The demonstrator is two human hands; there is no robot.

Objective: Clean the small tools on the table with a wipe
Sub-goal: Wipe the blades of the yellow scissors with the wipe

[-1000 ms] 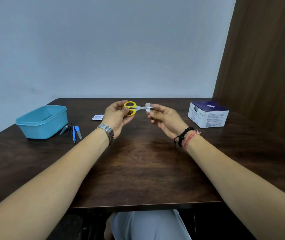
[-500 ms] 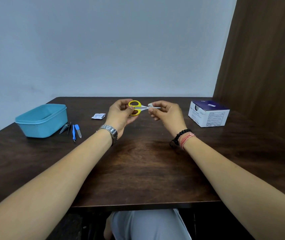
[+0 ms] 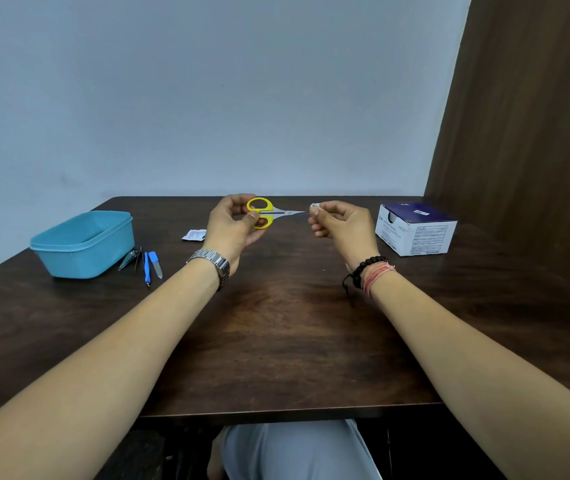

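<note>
A pale blue-grey wall backs a dark wooden tabletop (image 3: 283,334), with a brown wood panel rising at the right. Above the far middle of the tabletop the left hand (image 3: 233,225) grips the yellow handles of a small pair of scissors (image 3: 269,212), thumb and fingers curled round the loops, the closed blades pointing right and held level in the air. The right hand (image 3: 344,223) pinches a small white wipe (image 3: 314,206) between thumb and fingertips — the wipe sits right at the blade tips, and whether it touches them is too fine to tell. At the left stands a turquoise plastic tub (image 3: 82,242); just beside it on the wood lie a nail clipper (image 3: 128,259), a thin dark tool, a blue-handled tool (image 3: 146,266) and a blue-capped nail file (image 3: 156,265). A torn white sachet (image 3: 194,234) lies near the left hand, and a white-and-navy box (image 3: 415,228) sits at the right.
</note>
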